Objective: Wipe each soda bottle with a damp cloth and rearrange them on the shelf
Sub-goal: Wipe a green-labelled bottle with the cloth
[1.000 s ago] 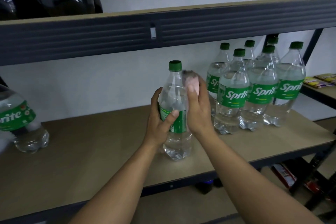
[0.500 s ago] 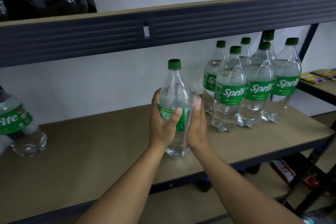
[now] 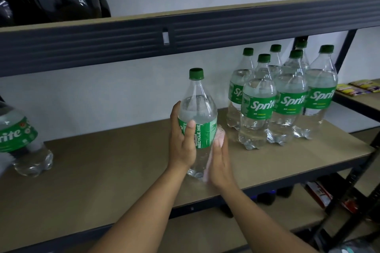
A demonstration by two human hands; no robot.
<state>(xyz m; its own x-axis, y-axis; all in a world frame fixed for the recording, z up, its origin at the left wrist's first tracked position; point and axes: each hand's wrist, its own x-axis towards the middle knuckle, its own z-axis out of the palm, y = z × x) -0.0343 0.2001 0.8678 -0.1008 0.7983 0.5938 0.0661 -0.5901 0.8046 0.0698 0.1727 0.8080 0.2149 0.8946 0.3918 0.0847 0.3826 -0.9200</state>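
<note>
The soda bottle is in the middle of the view, standing up straight, low over the brown shelf board. I cannot tell if its bottom touches the board. It is clear, smooth plastic with a round green cap, a green wrap that says RECYCLE ME, clear drink inside and a bumpy bottom. The left hand curls its fingers and thumb round the wrap. The right hand keeps its fingers straight and presses a soft pink cloth flat on the bottle's low side, at 4 o'clock. A bunch of bottles, six of them, stands close together at 2 o'clock. A lone bottle stands at 9 o'clock. The board looks flat and dull.
</note>
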